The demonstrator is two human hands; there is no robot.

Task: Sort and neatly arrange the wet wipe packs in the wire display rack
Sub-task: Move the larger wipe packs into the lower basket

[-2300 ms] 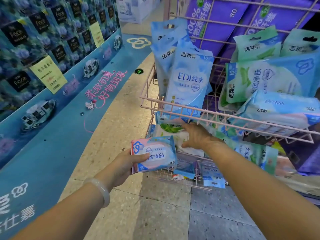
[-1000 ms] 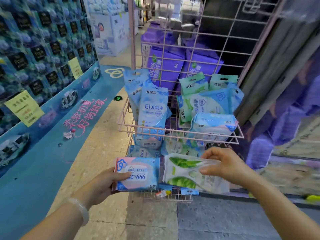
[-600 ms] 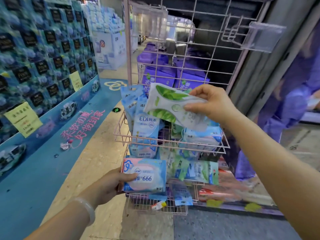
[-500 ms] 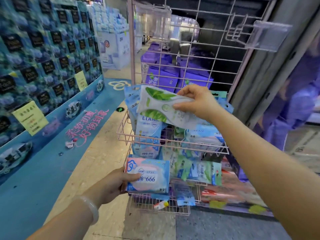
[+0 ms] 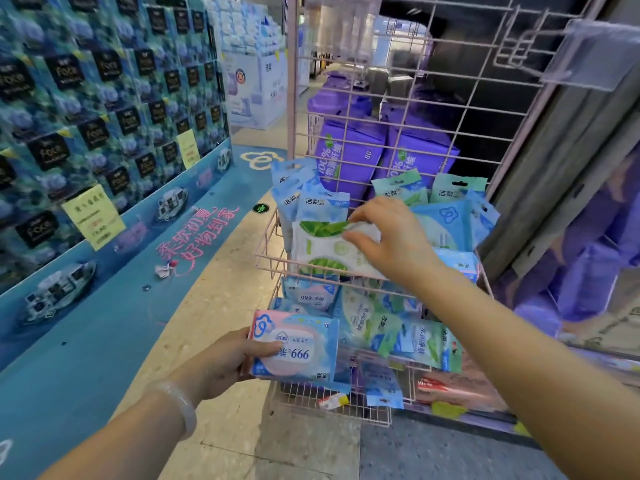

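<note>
In the upper basket (image 5: 273,263) the right hand (image 5: 388,242) gripped a white-green pack (image 5: 322,249); the left hand (image 5: 228,358) clasped a pink-blue pack (image 5: 298,348) (lower basket (image 5: 332,401) was untidy, much sorting left)

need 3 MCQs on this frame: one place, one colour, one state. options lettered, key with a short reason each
1. Where is the white pack with green leaves?
A. on the floor
B. in the upper basket of the pink wire rack
C. in the lower basket

2. What colour is the big panel on the pack with "999" on it in the left hand?
A. pink
B. yellow
C. black

3. What is the right hand doing?
A. hanging empty
B. gripping a rack wire
C. holding the leaf pack

Key: 1 B, the pack sits behind the upper basket's front wires; 2 A, a pink panel on a blue wrapper; 3 C, fingers and thumb close on the pack's right end.
</note>
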